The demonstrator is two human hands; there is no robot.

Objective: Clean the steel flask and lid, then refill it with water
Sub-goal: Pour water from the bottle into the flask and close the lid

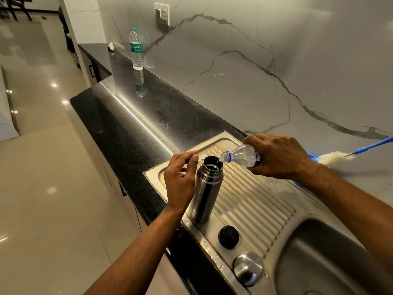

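sink basin [331, 258] cut by frame edge, brush handle [374, 145] cropped

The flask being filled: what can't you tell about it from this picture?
- Head view, water level: hidden inside the steel flask by its own dark wall.
- Left hand: its fingertips hold something dark, too covered to identify.
- Small bottle: label mostly covered by the right hand.

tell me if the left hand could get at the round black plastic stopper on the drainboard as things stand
Probably yes, but not freely: the left hand is steadying the steel flask. Nothing blocks the black stopper, which lies apart from the flask on the ribbed steel drainboard.
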